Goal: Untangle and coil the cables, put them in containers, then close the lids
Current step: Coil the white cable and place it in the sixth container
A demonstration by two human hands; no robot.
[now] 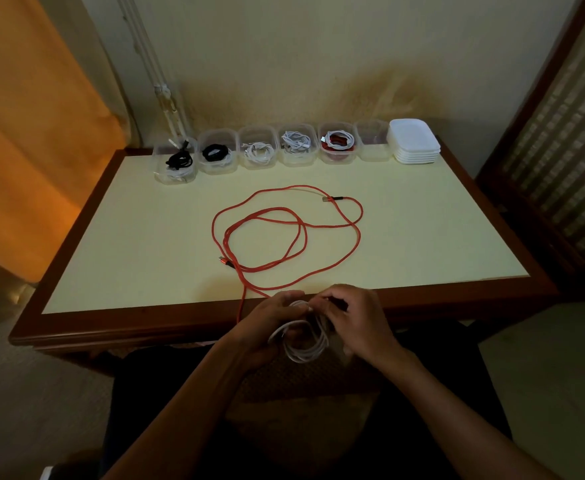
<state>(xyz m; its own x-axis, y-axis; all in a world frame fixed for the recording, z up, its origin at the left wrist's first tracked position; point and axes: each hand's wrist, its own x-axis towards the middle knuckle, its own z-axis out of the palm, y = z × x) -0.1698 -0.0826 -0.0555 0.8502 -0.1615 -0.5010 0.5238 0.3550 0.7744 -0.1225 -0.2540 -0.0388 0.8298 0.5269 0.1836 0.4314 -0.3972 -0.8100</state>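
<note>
Left hand and right hand both closed on white cable coil, held just off near table edge. Red cable loose mid-table. Six containers, stacked lids along far edge.

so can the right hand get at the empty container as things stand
Probably not yet: the right hand and left hand both hold the white cable. The path to the empty container looks clear.

left hand fingers curled | right hand pinching, knuckles up
</note>
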